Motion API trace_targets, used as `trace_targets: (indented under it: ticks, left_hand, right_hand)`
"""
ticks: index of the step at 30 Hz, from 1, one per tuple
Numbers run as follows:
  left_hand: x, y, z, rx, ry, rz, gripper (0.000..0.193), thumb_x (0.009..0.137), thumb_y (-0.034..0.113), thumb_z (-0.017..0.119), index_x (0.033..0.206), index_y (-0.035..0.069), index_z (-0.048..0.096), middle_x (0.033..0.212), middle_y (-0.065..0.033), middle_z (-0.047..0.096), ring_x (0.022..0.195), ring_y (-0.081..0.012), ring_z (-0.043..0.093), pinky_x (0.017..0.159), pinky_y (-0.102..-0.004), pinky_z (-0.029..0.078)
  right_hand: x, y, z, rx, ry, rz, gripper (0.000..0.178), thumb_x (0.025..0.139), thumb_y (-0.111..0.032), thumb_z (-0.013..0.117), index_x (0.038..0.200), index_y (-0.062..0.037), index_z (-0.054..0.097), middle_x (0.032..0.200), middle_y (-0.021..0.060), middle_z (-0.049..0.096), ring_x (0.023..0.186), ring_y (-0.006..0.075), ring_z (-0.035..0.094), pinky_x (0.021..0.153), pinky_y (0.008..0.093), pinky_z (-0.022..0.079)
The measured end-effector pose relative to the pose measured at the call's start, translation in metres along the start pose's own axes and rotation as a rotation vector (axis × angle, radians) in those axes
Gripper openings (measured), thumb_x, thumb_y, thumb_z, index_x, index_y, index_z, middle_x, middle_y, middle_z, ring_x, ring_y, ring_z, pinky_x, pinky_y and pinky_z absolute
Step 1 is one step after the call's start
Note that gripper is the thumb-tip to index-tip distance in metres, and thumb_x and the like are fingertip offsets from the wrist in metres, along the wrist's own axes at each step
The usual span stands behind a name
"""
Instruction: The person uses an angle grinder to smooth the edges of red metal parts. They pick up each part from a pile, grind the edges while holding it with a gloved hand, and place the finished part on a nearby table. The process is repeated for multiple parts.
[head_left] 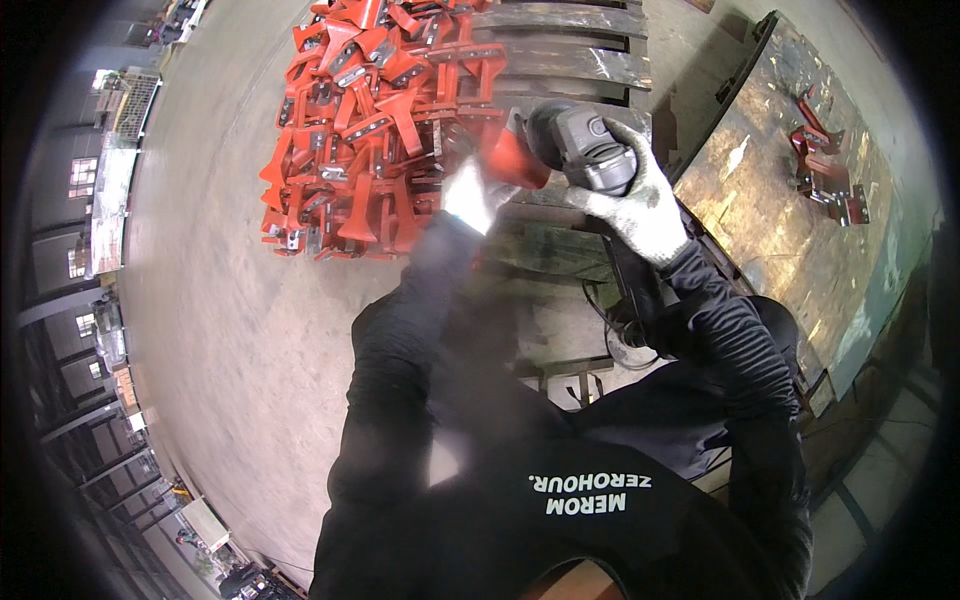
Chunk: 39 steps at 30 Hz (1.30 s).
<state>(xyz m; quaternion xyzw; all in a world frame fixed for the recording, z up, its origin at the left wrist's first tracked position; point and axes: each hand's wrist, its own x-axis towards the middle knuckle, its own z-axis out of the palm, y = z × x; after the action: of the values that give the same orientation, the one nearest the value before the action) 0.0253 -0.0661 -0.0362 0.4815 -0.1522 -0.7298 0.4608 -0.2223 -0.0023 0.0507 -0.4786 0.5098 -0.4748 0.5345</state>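
Note:
My right hand (645,205), in a pale work glove, is wrapped round the body of a dark grey angle grinder (592,150). The grinder's head points left, close against a red metal bracket (516,158). On the bracket's left side is my left hand (472,196), also gloved, which appears to grip it; motion blurs its fingers. The contact between grinder and bracket is hard to make out. Just beyond and left of that hand rises a heap of similar red brackets (365,130), some showing bare metal ends with holes.
A slatted pallet (575,65) lies beyond the grinder. To the right stands a worn, stained worktable (740,230) with several red brackets (825,160) on it. A dark cable (605,315) hangs below the grinder. Concrete floor (220,300) spreads to the left.

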Motion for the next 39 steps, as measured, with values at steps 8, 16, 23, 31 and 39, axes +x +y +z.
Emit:
trace_targets:
  ticks: [8, 16, 23, 31, 39]
  left_hand:
    - [-0.034, 0.004, 0.053, 0.080, 0.032, -0.100, 0.040, 0.111, 0.031, 0.035, 0.139, 0.006, 0.050, 0.139, -0.0161, 0.055, 0.128, -0.0331, 0.057, 0.110, -0.0511, 0.050]
    - [-0.014, -0.005, 0.027, -0.008, 0.046, -0.066, 0.036, 0.111, 0.031, 0.039, 0.136, 0.010, 0.055, 0.133, -0.0125, 0.060, 0.121, -0.0298, 0.061, 0.106, -0.0475, 0.053]
    - [-0.009, -0.005, 0.004, -0.054, -0.036, -0.010, 0.036, 0.111, 0.032, 0.040, 0.136, 0.011, 0.056, 0.134, -0.0109, 0.060, 0.121, -0.0306, 0.061, 0.104, -0.0486, 0.054]
    - [-0.009, 0.001, 0.001, -0.188, 0.070, -0.016, 0.037, 0.110, 0.031, 0.046, 0.137, 0.006, 0.053, 0.138, -0.0167, 0.057, 0.125, -0.0351, 0.059, 0.107, -0.0513, 0.054]
    - [-0.008, 0.019, -0.015, -0.266, 0.065, -0.061, 0.041, 0.107, 0.033, 0.054, 0.137, 0.006, 0.054, 0.137, -0.0151, 0.059, 0.122, -0.0318, 0.062, 0.102, -0.0486, 0.058]
  right_hand:
    - [0.008, 0.000, 0.010, -0.170, -0.005, -0.066, 0.094, 0.070, -0.021, 0.095, 0.147, -0.0016, 0.044, 0.137, 0.0156, 0.061, 0.126, 0.0215, 0.059, 0.108, 0.0360, 0.048]
    - [0.000, -0.004, 0.010, -0.061, -0.049, -0.035, 0.095, 0.069, -0.018, 0.095, 0.147, -0.0001, 0.043, 0.137, 0.0162, 0.061, 0.127, 0.0219, 0.058, 0.110, 0.0354, 0.046]
    - [-0.003, 0.003, 0.008, 0.022, -0.076, -0.021, 0.095, 0.069, -0.013, 0.094, 0.148, -0.0003, 0.042, 0.138, 0.0156, 0.059, 0.128, 0.0219, 0.057, 0.111, 0.0362, 0.045]
    - [-0.004, 0.018, -0.006, -0.106, -0.082, 0.018, 0.096, 0.069, -0.015, 0.095, 0.148, -0.0002, 0.042, 0.137, 0.0159, 0.059, 0.127, 0.0217, 0.057, 0.110, 0.0358, 0.045]
    - [-0.002, 0.023, -0.019, -0.315, 0.004, 0.045, 0.096, 0.071, -0.019, 0.094, 0.149, -0.0024, 0.042, 0.136, 0.0158, 0.060, 0.124, 0.0220, 0.060, 0.107, 0.0364, 0.047]
